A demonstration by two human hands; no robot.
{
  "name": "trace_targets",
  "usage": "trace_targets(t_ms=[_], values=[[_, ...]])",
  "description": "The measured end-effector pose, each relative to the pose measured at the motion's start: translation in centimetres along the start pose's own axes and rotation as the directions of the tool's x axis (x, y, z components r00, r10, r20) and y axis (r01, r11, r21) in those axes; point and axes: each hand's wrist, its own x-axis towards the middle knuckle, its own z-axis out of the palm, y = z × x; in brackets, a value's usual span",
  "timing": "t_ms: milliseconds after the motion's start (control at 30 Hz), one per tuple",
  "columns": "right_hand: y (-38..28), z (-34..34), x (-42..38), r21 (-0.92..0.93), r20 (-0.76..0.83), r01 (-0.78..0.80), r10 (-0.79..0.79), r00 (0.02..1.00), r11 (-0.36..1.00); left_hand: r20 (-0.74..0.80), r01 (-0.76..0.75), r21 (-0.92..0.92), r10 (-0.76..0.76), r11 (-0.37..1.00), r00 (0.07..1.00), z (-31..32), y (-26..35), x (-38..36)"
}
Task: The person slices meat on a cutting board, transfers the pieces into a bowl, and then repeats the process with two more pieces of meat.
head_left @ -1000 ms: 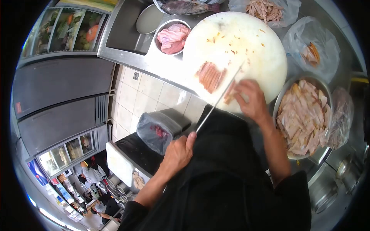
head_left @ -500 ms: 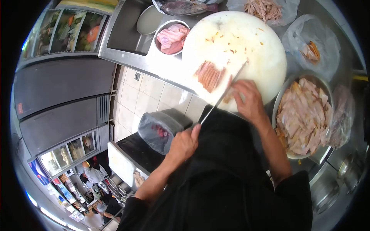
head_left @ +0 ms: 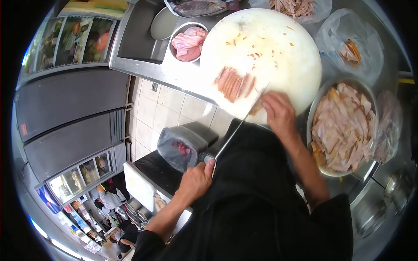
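My left hand (head_left: 194,180) is closed round the handle of a long knife (head_left: 235,130). The blade reaches up and right over the near edge of a round white cutting board (head_left: 291,61). Beside the blade tip, my right hand (head_left: 280,114) presses its bent fingers on a small piece of meat (head_left: 256,108), mostly hidden under them. A row of cut meat slices (head_left: 230,84) lies on the board left of the blade, with a couple of slices standing slightly apart. Brown crumbs are scattered farther back.
Right of the board stands a metal bowl of sliced meat (head_left: 344,126), near a plastic bag (head_left: 350,43) with scraps. A bowl of raw meat (head_left: 189,43), a fish (head_left: 200,8) and a sink (head_left: 139,48) are at back left. A lined bin (head_left: 176,150) stands below.
My left hand has drawn the knife back down and left. Thin slices now lie between the row and the blade. My right hand stays on the meat piece.
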Motion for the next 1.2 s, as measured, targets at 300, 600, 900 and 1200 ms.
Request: trace_targets(t_ms=[300,600,900,1200], values=[[0.0,0.3,-0.3,0.002,-0.052,-0.023,0.023,0.998,1.0,-0.073,-0.07,-0.119,0.061,0.99,0.995,-0.2,3.0,3.7],[0.4,0.3,-0.4,0.013,-0.039,0.002,-0.002,0.999,1.0,0.023,-0.052,0.004,0.052,0.999,0.998,0.7,0.2,0.3],[0.3,0.2,-0.7,-0.019,-0.081,0.035,-0.036,0.996,0.999,0.005,-0.032,-0.115,0.033,0.993,0.999,-1.8,3.4,2.1],[0.7,-0.3,-0.6,-0.013,-0.003,0.047,-0.047,0.999,0.999,0.05,0.016,0.056,-0.018,0.998,0.999,-0.9,0.0,-1.6]])
